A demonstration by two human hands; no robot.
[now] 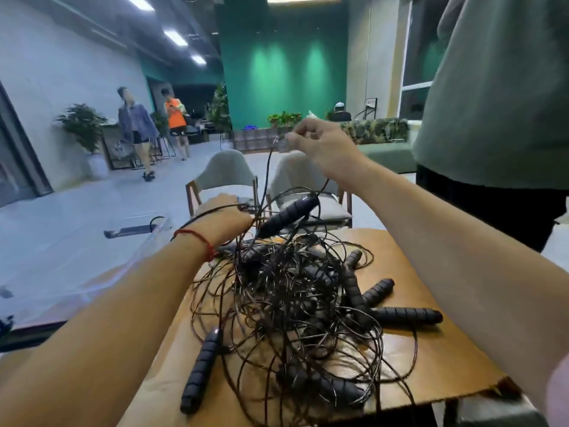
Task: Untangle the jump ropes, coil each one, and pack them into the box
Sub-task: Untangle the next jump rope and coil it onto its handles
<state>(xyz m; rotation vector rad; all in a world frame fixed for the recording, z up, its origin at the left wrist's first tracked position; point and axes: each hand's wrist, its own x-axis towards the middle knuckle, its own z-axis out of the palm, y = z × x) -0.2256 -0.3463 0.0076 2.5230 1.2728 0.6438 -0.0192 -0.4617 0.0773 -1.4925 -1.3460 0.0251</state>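
Observation:
A tangled heap of thin black jump ropes (286, 303) with several ribbed black handles lies on the wooden table (431, 365). My right hand (320, 143) is raised above the far side of the heap and pinches a thin cord that runs down into the tangle. My left hand (224, 214) grips cords at the heap's far left edge, by a lifted handle (289, 215) that hangs tilted in the ropes. One handle (201, 368) lies at the near left, others (406, 315) fan out on the right. No box is clearly in view.
Two grey chairs (226, 171) stand beyond the table. A person in a green top (498, 103) stands close on the right. Clear plastic sheeting (92, 272) lies to the left. Two people walk far off at the left, near potted plants.

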